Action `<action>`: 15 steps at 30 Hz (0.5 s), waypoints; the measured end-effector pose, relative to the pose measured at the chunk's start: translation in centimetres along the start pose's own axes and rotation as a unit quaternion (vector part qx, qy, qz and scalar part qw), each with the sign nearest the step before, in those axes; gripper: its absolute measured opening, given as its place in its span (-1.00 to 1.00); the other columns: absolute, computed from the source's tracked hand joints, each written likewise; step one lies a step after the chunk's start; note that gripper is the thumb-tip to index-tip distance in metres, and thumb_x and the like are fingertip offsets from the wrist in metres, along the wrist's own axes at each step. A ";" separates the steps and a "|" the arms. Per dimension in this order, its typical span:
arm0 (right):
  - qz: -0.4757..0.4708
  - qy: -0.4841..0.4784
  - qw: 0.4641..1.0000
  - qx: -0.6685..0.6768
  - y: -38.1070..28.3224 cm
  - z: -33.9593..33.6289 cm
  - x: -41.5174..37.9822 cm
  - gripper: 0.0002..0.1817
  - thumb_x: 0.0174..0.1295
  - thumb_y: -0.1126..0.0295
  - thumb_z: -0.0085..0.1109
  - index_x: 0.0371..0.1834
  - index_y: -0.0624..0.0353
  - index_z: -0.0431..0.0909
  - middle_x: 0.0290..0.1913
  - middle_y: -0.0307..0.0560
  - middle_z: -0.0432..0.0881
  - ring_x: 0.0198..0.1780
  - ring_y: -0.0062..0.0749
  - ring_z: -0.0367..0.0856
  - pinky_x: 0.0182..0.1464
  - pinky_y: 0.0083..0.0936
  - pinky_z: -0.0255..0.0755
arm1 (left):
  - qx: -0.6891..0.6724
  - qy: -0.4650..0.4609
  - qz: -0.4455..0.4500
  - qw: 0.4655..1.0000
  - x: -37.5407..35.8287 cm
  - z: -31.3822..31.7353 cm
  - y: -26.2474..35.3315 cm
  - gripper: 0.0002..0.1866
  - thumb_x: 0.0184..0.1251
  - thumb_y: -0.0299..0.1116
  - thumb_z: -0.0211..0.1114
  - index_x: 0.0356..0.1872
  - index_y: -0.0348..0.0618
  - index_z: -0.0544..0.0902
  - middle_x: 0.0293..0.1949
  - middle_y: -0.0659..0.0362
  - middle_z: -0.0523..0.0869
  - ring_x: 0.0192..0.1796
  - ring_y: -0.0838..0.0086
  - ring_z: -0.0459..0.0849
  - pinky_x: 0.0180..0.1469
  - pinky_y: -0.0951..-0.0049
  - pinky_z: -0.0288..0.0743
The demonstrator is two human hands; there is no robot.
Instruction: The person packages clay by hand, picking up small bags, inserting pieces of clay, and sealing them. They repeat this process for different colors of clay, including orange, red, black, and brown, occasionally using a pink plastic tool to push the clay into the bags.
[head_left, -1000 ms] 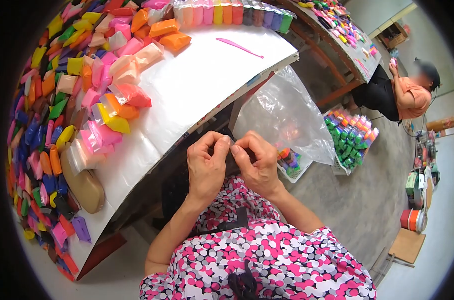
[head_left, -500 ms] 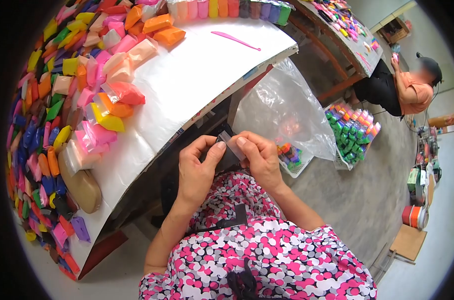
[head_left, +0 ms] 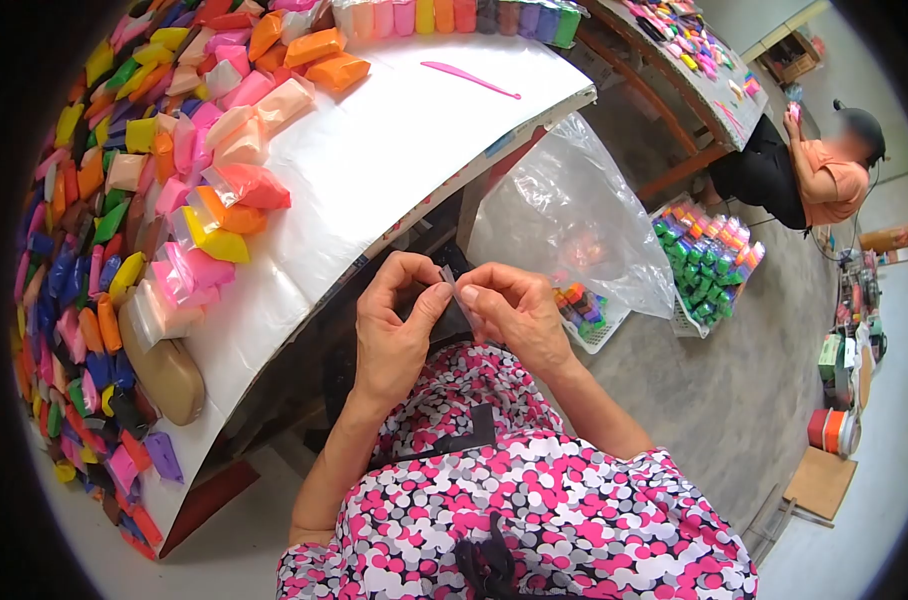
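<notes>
My left hand and my right hand are close together above my lap, near the table's edge. Each pinches a side of a small clear plastic piece, with thumb and fingers pressed together. The piece looks like a little bag or film; whether anything is in it cannot be made out. Below my hands is a pink, white, grey and black patterned garment.
On the white table lie many colored packets, a pink tool and a tan case. A clear bag and a basket of packets stand right. A person sits beyond.
My two hands have drawn closer together, and the plastic piece between them now looks narrower. The seated person's hands have moved slightly.
</notes>
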State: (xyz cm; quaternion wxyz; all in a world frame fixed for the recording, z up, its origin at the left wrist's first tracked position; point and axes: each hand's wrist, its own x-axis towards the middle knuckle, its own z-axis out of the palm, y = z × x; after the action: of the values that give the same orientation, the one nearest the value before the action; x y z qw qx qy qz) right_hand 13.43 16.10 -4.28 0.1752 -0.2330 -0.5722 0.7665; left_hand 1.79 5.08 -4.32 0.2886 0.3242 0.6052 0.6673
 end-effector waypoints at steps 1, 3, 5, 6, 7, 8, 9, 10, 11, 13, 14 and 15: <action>-0.001 0.001 1.000 -0.004 0.0 0.0 0.0 -0.81 0.38 0.39 0.14 -0.23 0.32 0.61 -0.46 -0.31 0.56 -0.53 -0.74 0.46 -0.48 -0.73 0.37 | -0.004 -0.001 -0.010 1.000 0.0 0.0 0.0 -0.92 0.38 -0.47 0.28 -0.21 -0.22 0.58 -0.28 0.30 0.61 -0.20 0.69 0.54 -0.08 0.63 0.43; -0.010 0.001 1.000 -0.017 -0.1 0.2 -0.1 -0.81 0.37 0.38 0.17 -0.22 0.33 0.61 -0.46 -0.31 0.56 -0.54 -0.74 0.46 -0.49 -0.73 0.37 | -0.012 -0.002 -0.030 0.999 0.0 -0.1 -0.2 -0.91 0.39 -0.45 0.27 -0.21 -0.23 0.58 -0.27 0.30 0.62 -0.20 0.69 0.54 -0.08 0.62 0.43; -0.022 0.004 0.999 -0.028 0.1 0.4 -0.2 -0.81 0.36 0.38 0.19 -0.21 0.33 0.61 -0.47 -0.32 0.56 -0.54 -0.75 0.47 -0.50 -0.74 0.36 | -0.017 -0.004 -0.033 0.999 0.0 -0.1 0.0 -0.90 0.39 -0.43 0.27 -0.21 -0.24 0.58 -0.27 0.29 0.62 -0.19 0.68 0.54 -0.07 0.62 0.43; -0.029 0.005 0.999 -0.032 0.2 0.5 -0.3 -0.81 0.36 0.38 0.19 -0.21 0.33 0.61 -0.48 -0.32 0.56 -0.54 -0.75 0.47 -0.51 -0.74 0.35 | -0.019 -0.005 -0.035 0.999 -0.1 -0.1 0.1 -0.89 0.39 -0.42 0.27 -0.21 -0.24 0.58 -0.27 0.29 0.63 -0.19 0.68 0.54 -0.07 0.62 0.42; -0.036 0.007 0.999 -0.037 0.3 0.5 -0.3 -0.81 0.36 0.37 0.20 -0.20 0.33 0.61 -0.49 -0.32 0.55 -0.54 -0.75 0.47 -0.51 -0.74 0.35 | -0.018 -0.007 -0.032 0.999 -0.1 -0.1 0.1 -0.89 0.38 -0.41 0.28 -0.21 -0.24 0.58 -0.26 0.28 0.63 -0.19 0.68 0.55 -0.07 0.62 0.42; -0.036 0.008 0.999 -0.040 0.3 0.6 -0.4 -0.80 0.36 0.37 0.20 -0.20 0.33 0.61 -0.49 -0.32 0.55 -0.54 -0.75 0.47 -0.52 -0.74 0.35 | -0.016 -0.009 -0.031 0.999 0.0 -0.2 -0.1 -0.88 0.38 -0.41 0.28 -0.21 -0.24 0.58 -0.26 0.27 0.63 -0.19 0.67 0.55 -0.07 0.62 0.42; -0.036 0.009 0.998 -0.042 0.2 0.6 -0.4 -0.80 0.36 0.36 0.20 -0.20 0.33 0.61 -0.49 -0.32 0.55 -0.55 -0.75 0.47 -0.52 -0.74 0.34 | -0.014 -0.011 -0.029 0.999 0.0 -0.2 -0.2 -0.88 0.37 -0.41 0.29 -0.21 -0.24 0.58 -0.26 0.27 0.64 -0.18 0.67 0.55 -0.06 0.62 0.42; -0.035 0.010 0.998 -0.045 0.2 0.6 -0.5 -0.79 0.36 0.36 0.20 -0.20 0.33 0.61 -0.50 -0.32 0.55 -0.55 -0.75 0.47 -0.52 -0.75 0.34 | -0.022 -0.010 -0.032 0.999 0.0 -0.3 -0.3 -0.88 0.37 -0.41 0.29 -0.21 -0.24 0.58 -0.25 0.26 0.64 -0.18 0.66 0.56 -0.05 0.61 0.43; -0.035 0.011 0.998 -0.046 0.2 0.6 -0.5 -0.79 0.36 0.36 0.21 -0.20 0.34 0.61 -0.50 -0.32 0.55 -0.55 -0.75 0.48 -0.53 -0.75 0.34 | -0.030 -0.010 -0.035 0.999 -0.1 -0.3 -0.4 -0.88 0.37 -0.41 0.29 -0.21 -0.24 0.58 -0.25 0.26 0.64 -0.17 0.66 0.56 -0.05 0.61 0.43; -0.034 0.013 0.998 -0.049 0.3 0.6 -0.6 -0.79 0.36 0.36 0.21 -0.20 0.34 0.61 -0.50 -0.32 0.56 -0.55 -0.75 0.48 -0.53 -0.75 0.34 | -0.046 -0.010 -0.043 0.998 -0.1 -0.3 -0.4 -0.89 0.37 -0.42 0.29 -0.22 -0.24 0.58 -0.24 0.25 0.65 -0.17 0.65 0.57 -0.03 0.59 0.43; -0.034 0.013 0.998 -0.049 0.2 0.6 -0.6 -0.79 0.36 0.36 0.21 -0.20 0.34 0.61 -0.50 -0.32 0.56 -0.55 -0.75 0.48 -0.53 -0.74 0.34 | -0.054 -0.010 -0.047 0.997 -0.1 -0.3 -0.5 -0.89 0.36 -0.42 0.29 -0.22 -0.24 0.58 -0.24 0.24 0.65 -0.16 0.64 0.57 -0.02 0.59 0.43; -0.034 0.012 0.998 -0.049 0.2 0.6 -0.7 -0.78 0.36 0.36 0.21 -0.20 0.35 0.61 -0.50 -0.32 0.56 -0.55 -0.75 0.48 -0.53 -0.74 0.34 | -0.062 -0.010 -0.052 0.997 -0.2 -0.3 -0.5 -0.89 0.36 -0.42 0.29 -0.22 -0.24 0.58 -0.24 0.24 0.65 -0.16 0.64 0.57 -0.01 0.58 0.43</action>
State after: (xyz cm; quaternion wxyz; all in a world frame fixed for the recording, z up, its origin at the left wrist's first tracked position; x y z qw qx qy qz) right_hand 13.63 15.19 -4.21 0.1963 -0.2313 -0.6143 0.7284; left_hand 1.64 4.81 -4.84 0.3489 0.2806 0.5757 0.6842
